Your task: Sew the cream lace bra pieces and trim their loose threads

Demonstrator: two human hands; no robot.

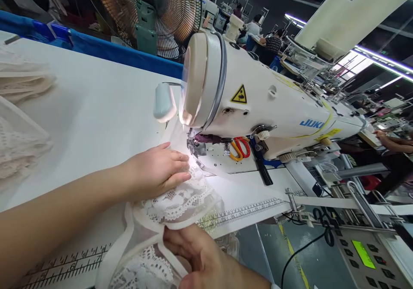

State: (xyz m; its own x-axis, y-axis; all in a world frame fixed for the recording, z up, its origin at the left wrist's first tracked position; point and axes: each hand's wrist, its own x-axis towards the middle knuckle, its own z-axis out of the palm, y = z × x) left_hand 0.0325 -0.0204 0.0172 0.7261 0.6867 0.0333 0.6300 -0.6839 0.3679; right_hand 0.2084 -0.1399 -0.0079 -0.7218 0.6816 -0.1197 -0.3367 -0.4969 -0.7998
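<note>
A white lace bra [180,203] with plain fabric edging lies at the front of the sewing machine [251,95], one lace part reaching up to the lit needle area. My left hand [158,170] rests flat on the lace close to the presser foot [196,146], its fingers stretched out. Lower down, my right hand [203,256] is closed on the bra's edge near the middle join, with some fingertips hidden behind the fabric. The lower lace cup [148,269] hangs toward me, beside the right hand.
Cream lace pieces [22,129] are stacked at the left of the white table [97,104]. Scissors with orange and red handles [241,148] lie under the machine arm. A printed ruler [248,209] follows the front edge. Behind stands a large fan [146,17]; several people work farther back.
</note>
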